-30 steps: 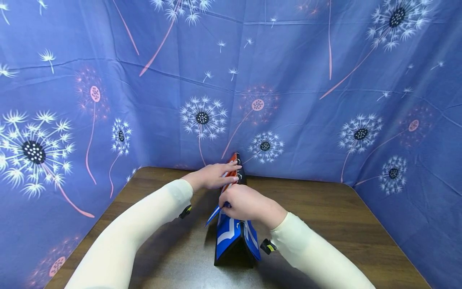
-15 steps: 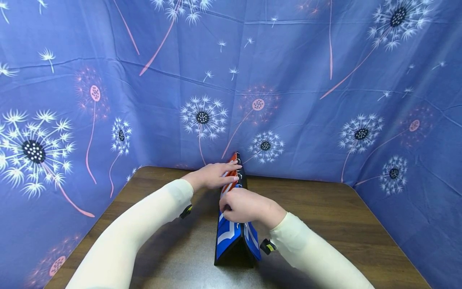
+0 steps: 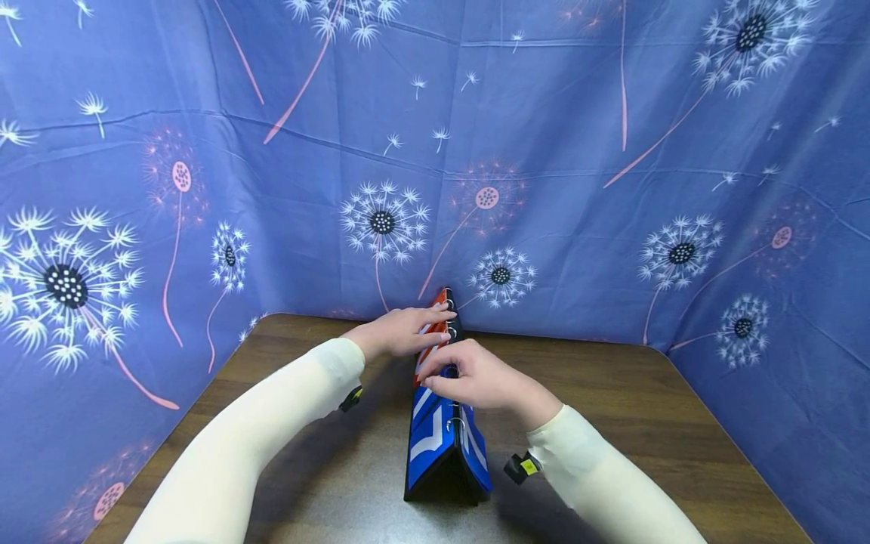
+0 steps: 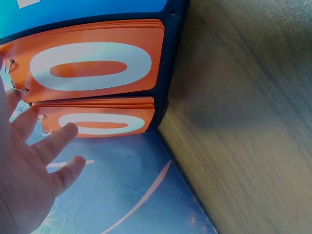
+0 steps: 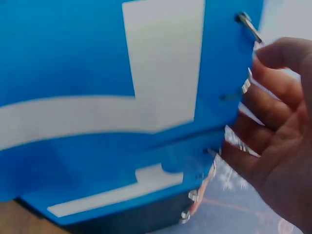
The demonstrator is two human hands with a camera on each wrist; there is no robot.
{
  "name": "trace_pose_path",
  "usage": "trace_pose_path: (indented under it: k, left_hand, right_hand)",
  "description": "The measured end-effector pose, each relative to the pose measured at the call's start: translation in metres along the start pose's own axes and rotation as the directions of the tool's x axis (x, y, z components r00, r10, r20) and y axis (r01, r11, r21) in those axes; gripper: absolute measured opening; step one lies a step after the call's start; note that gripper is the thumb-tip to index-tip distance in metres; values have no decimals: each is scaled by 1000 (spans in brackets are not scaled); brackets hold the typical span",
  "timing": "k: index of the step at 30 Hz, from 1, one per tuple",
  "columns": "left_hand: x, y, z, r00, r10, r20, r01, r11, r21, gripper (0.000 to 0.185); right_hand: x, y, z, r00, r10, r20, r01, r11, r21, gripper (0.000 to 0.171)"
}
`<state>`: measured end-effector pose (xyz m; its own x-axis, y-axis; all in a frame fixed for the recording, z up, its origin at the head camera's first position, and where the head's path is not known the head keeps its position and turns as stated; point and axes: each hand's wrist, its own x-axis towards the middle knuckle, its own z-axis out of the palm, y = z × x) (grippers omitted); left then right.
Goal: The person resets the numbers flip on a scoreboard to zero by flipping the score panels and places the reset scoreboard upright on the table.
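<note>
A tent-shaped flip scoreboard (image 3: pixel 428 446) stands on the table, with blue number cards (image 5: pixel 73 53) at its near end and orange number cards (image 4: pixel 139 73) showing white zeros at its far end. Metal rings (image 5: pixel 249 27) join the cards along the top ridge. My left hand (image 3: pixel 397 331) lies across the orange end, fingers extended over the ridge. Over the middle of the ridge is my right hand (image 3: pixel 479 374), its fingers loosely bent with no card between them. The right wrist view has its fingertips right at the rings beside a blue card bearing a white digit.
The brown wooden table (image 3: pixel 598 423) extends on both sides of the scoreboard. A blue dandelion-print cloth (image 3: pixel 578 227) hangs behind the table and along its sides, close to the scoreboard's far end.
My right hand held a raised blue card at the left side; the card now lies down and the hand has loosened and shifted slightly up and right. My left hand stays put.
</note>
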<state>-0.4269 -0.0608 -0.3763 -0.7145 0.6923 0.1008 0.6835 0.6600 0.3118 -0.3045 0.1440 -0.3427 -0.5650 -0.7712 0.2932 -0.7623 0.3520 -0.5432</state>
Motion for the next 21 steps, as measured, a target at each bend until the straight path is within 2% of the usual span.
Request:
trace_pose_path:
  k: [2,5,9,13,17,21]
  left_hand:
    - [0,0,0,1000,-11,-2,11,1000,-12,60]
    - [-1,1,1,1000,-23,-1,23,999,-22,60]
    - [-2,1,2,1000,-28,0,28,999,-29,62]
    - [-2,2,2,1000,-24,-4,24,999,-41,66]
    - [-2,2,2,1000,-27,-10,27,999,-34,66]
    - [-1,2,3,1000,-28,-10,28,999,-20,64]
  right_hand:
    - [-8,4,-4,995,19,-101,-11,996,86,15]
    - [-20,14,-8,967,82,-242,-38,982,183,11]
    - [-36,32,-7,926,157,-344,-76,968,239,10]
    - [-49,54,2,910,226,-348,-132,953,273,14]
    - [-57,71,16,903,306,-301,-212,928,307,24]
    - [-63,84,30,902,359,-242,-267,901,343,25]
